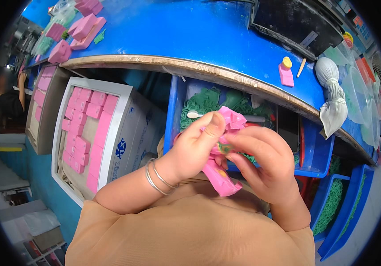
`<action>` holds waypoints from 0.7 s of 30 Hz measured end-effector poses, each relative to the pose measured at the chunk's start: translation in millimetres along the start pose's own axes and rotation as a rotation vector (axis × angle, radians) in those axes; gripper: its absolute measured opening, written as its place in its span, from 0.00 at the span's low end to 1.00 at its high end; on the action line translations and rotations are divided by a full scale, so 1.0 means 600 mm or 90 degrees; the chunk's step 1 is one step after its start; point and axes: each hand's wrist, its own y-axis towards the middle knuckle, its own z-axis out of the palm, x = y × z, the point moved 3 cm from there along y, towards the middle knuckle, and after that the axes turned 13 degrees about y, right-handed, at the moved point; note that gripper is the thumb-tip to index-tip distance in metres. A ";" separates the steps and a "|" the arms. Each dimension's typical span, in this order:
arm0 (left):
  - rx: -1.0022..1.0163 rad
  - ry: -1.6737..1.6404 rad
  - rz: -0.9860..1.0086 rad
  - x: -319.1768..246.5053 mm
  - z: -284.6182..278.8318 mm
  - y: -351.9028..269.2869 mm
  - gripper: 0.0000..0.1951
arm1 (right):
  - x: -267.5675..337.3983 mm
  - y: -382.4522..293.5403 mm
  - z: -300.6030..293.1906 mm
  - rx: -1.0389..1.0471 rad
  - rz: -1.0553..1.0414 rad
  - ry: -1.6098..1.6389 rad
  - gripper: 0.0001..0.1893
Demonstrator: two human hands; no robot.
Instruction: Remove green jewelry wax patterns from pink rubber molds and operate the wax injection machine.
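Observation:
My left hand [192,146] grips a pink rubber mould [222,181], which is bent and spread apart above my lap. Its upper flap folds over near my left thumb, and its lower end hangs below my fingers. A small green wax piece [224,148] shows in the mould's middle. The thumb and fingertips of my right hand [267,159] are at that green piece and touch the mould beside it. How firmly they pinch it is hidden. Just beyond my hands is an open blue drawer [172,109] with many green wax pieces [203,99] and a white-tipped tool [193,114].
The blue bench [177,30] has a wooden front edge. On it lie another pink mould [286,76], a wooden stick [301,68], a tied cloth pouch [328,76] and a black machine [297,26]. A white-framed box [102,88] of pink moulds stands left. A person [9,96] sits far left.

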 end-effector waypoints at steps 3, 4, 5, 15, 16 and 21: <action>0.002 0.016 0.008 0.003 0.006 -0.002 0.21 | -0.002 0.001 0.005 0.040 -0.064 -0.037 0.12; 0.012 0.027 0.014 0.004 0.007 -0.003 0.21 | -0.002 0.000 0.005 0.037 -0.053 -0.043 0.11; 0.010 0.026 0.011 0.005 0.008 -0.003 0.21 | -0.003 -0.001 0.005 0.035 -0.042 -0.049 0.10; -0.013 0.094 0.070 0.011 0.010 -0.001 0.18 | -0.007 -0.018 0.010 0.019 -0.076 -0.066 0.12; -0.023 0.122 0.093 0.012 0.009 -0.001 0.18 | -0.007 -0.019 0.011 0.023 -0.079 -0.072 0.12; 0.004 0.056 0.051 0.003 0.014 -0.003 0.18 | -0.006 -0.022 0.010 0.015 -0.096 -0.093 0.13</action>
